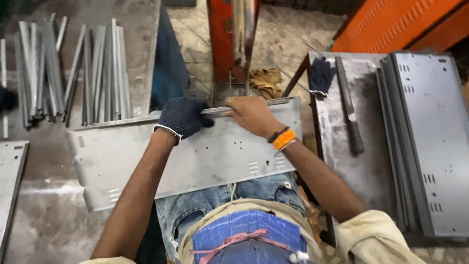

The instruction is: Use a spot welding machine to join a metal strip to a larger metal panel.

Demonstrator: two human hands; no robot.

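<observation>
We have a grey sheet-metal panel (pixel 195 156) lying across our lap, its far edge up against the orange machine (pixel 229 44); our gloved left hand (pixel 181 117) and bare right hand (pixel 251 115) are close together on that far edge, both clamped on a thin metal strip (pixel 217 110) laid along it; we judge it best to keep the strip flush with the edge and the fingers clear of the machine; no containers show, only loose strips (pixel 73 73) at the left table's far edge and stacked panels (pixel 430 142) beside a file (pixel 349 105) on the right table (pixel 337 161).
</observation>
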